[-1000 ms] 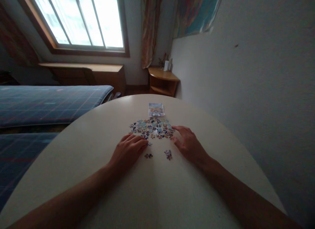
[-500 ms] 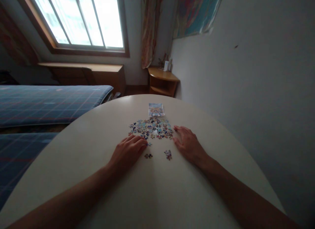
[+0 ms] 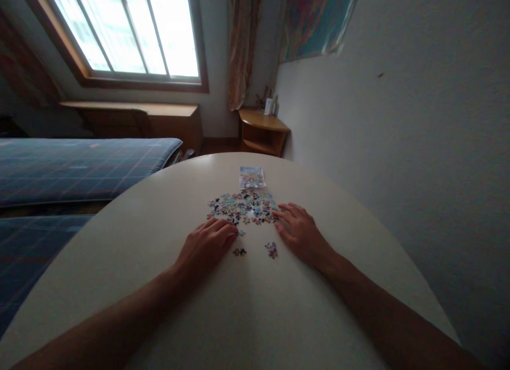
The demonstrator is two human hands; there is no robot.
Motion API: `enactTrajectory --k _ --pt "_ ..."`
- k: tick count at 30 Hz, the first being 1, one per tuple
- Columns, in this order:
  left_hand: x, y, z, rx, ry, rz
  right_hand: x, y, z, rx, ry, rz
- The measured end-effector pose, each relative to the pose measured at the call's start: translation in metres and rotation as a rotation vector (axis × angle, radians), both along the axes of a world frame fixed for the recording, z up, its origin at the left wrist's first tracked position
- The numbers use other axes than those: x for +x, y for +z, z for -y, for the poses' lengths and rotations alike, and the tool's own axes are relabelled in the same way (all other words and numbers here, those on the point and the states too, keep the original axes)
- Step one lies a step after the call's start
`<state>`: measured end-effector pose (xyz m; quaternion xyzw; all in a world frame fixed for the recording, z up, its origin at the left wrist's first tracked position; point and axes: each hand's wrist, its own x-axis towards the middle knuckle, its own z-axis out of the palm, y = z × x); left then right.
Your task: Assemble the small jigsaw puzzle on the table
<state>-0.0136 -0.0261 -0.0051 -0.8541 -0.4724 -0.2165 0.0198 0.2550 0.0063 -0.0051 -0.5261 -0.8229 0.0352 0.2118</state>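
Note:
Loose jigsaw puzzle pieces (image 3: 243,204) lie in a spread pile on the white round table (image 3: 255,317). My left hand (image 3: 210,238) rests at the pile's near left, its fingers curled together on a small blue puzzle piece (image 3: 241,233) that pokes out by the fingertips. At the pile's right edge, my right hand (image 3: 299,231) has its fingers apart, the tips touching or just beside the outermost pieces. Nearer to me lie a small joined cluster (image 3: 271,250) and, left of it, a smaller group of pieces (image 3: 239,252).
Behind the pile lies a small printed picture sheet or packet (image 3: 252,178). A plaid mattress (image 3: 87,168) is to the left, and a white wall (image 3: 398,147) runs along the right. A wooden corner shelf (image 3: 263,120) stands beyond the table.
My right hand has shifted slightly left, its fingers now reaching the pile's right edge. My left hand stays in place.

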Motion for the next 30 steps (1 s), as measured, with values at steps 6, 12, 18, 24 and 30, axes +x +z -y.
enactTrajectory --k 6,12,18,24,30 --pt "-0.0005 -0.0021 -0.0001 0.032 -0.011 0.025 0.0011 -0.0029 -0.0027 0.018 0.008 -0.111" --pt "0.0001 0.0009 0.0007 0.003 -0.003 0.011 0.0011 -0.0013 -0.0037 -0.037 0.0 -0.2" --pt "0.0003 0.0013 0.001 -0.017 -0.003 0.019 0.001 0.0005 -0.0038 -0.041 -0.001 -0.258" --pt "0.0002 -0.0005 0.0009 -0.002 -0.006 0.018 0.0014 -0.0013 -0.005 -0.058 -0.035 -0.235" --pt "-0.0001 -0.001 0.0001 -0.011 0.004 0.006 0.0018 0.0003 -0.0059 -0.008 -0.016 -0.254"
